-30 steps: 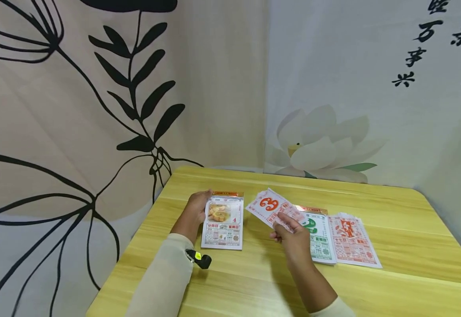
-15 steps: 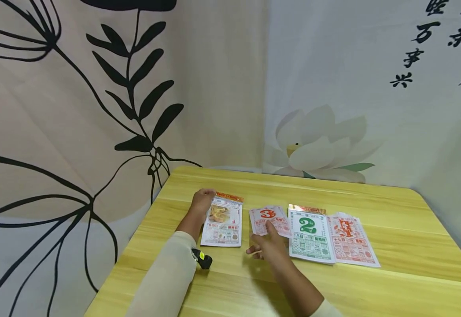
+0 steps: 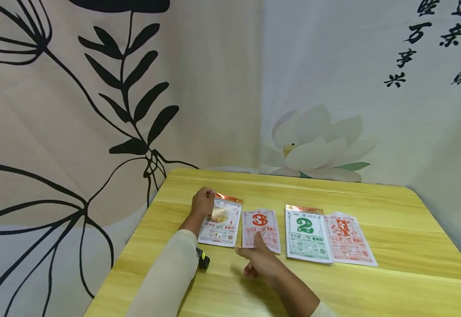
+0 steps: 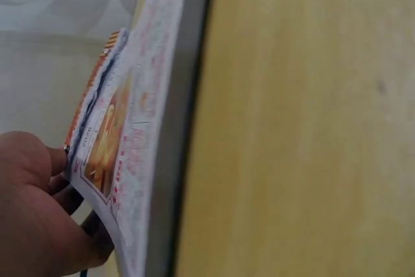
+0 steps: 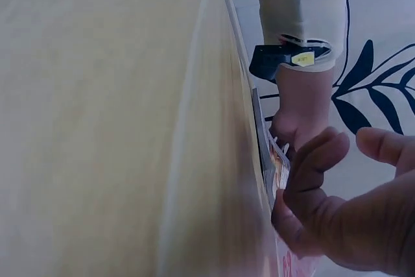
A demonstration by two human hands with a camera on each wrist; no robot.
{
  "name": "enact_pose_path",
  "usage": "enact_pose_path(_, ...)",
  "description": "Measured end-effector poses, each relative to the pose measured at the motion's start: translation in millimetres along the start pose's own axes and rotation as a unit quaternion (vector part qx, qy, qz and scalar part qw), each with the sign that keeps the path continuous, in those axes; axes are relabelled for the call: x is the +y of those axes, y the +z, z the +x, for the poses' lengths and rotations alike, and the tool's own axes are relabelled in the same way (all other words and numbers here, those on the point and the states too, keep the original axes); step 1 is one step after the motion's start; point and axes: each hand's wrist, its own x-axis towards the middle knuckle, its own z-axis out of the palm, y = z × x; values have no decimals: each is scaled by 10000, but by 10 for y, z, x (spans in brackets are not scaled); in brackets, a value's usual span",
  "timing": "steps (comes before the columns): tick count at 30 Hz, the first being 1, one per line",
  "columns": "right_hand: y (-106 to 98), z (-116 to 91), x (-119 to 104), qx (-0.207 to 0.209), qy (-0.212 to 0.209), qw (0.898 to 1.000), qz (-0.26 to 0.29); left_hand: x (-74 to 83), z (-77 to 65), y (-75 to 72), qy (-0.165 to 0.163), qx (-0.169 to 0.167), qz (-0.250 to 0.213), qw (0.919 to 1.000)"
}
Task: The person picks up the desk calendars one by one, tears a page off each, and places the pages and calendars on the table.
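At its upper left corner, my left hand [image 3: 202,204] pinches a tear-off calendar pad [image 3: 224,231] with a food photo and an orange-gold top strip. In the left wrist view, the thumb and fingers of that hand [image 4: 39,212] bend the corner of the pad [image 4: 100,154] upward. To its right lies a small stack of torn calendar pages [image 3: 270,237] with a red 3. My right hand [image 3: 263,263] is over the lower edge of these pages, forefinger extended onto them. The right wrist view shows this hand [image 5: 343,205] with thumb and fingers apart, holding nothing.
Further right lies a second tear-off calendar pad [image 3: 308,240] with a green 2, and beside it more red-printed calendar pages [image 3: 351,244]. A black wrist camera [image 3: 203,259] sits on the left sleeve. Behind the wooden table [image 3: 404,246] hangs a patterned curtain [image 3: 222,88].
The red 3 pages, earlier pinched by my right hand and overlapping the green 2 pad, now lie between the two pads. That hand has released them and shifted left. My left hand keeps its corner.
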Motion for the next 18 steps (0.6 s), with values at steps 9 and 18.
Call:
enact_pose_path(9,-52,127,3,-349,327,9980,422,-46,-10,20,30,457,1041,9935)
enact_pose_path(18,-92,101,-6,-214,243,9978,583,-125,-1,-64,-244,223,870,9957)
